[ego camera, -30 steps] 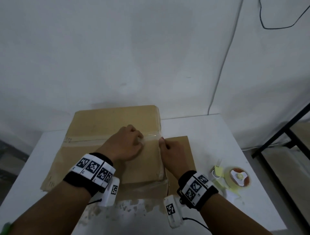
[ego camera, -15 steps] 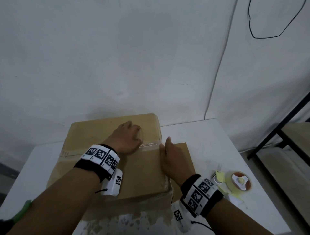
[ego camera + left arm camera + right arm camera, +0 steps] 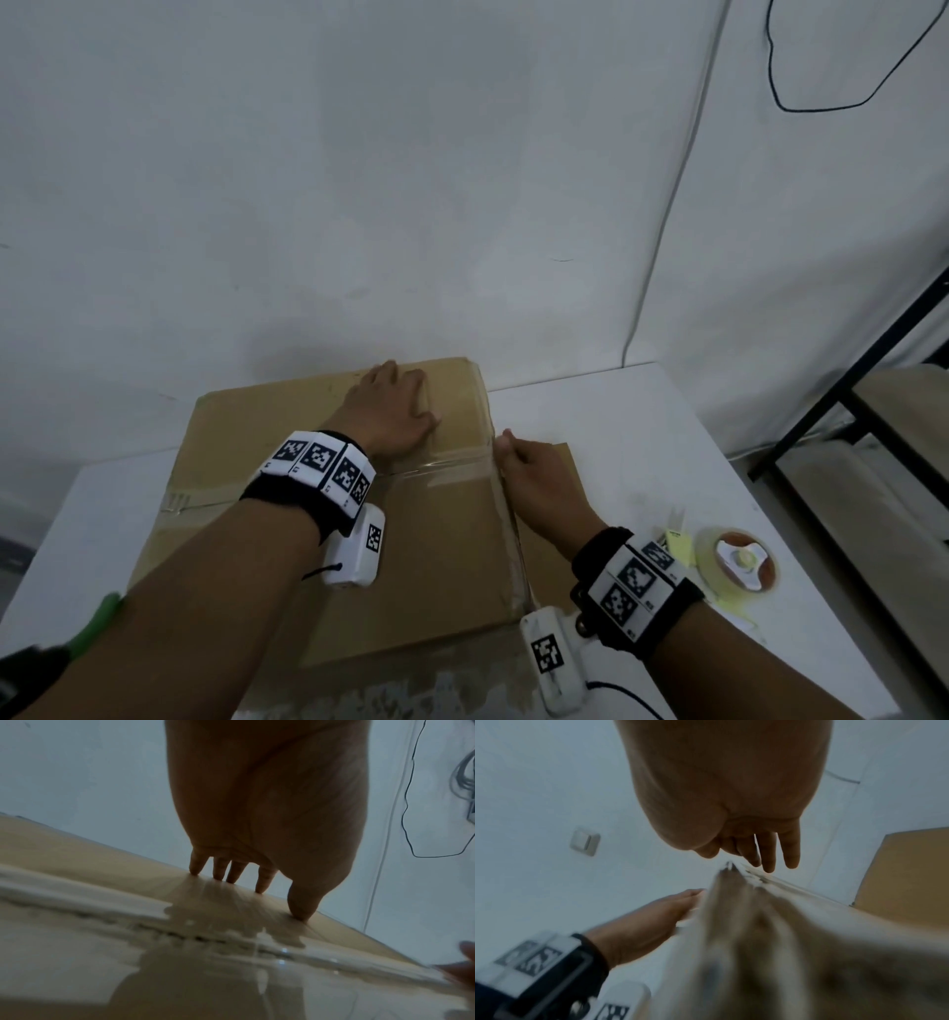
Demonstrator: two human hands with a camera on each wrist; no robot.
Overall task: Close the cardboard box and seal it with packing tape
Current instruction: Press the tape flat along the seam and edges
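Your left hand [image 3: 393,406] lies flat and open on the cardboard box [image 3: 436,555] behind the tape strip [image 3: 452,465], which runs left-right to your straight-fingered right hand [image 3: 534,485] at its right-edge end.

A plain white painted wall [image 3: 359,180] rises behind the white counter [image 3: 616,411], dimly and evenly lit, with a thin white conduit [image 3: 667,231] running down it and a loose black cable [image 3: 842,105] hanging in a loop near the top right. A white wall switch [image 3: 584,841] shows in the right wrist view. At the right stands a black metal-framed shelf [image 3: 868,426] with pale boards.
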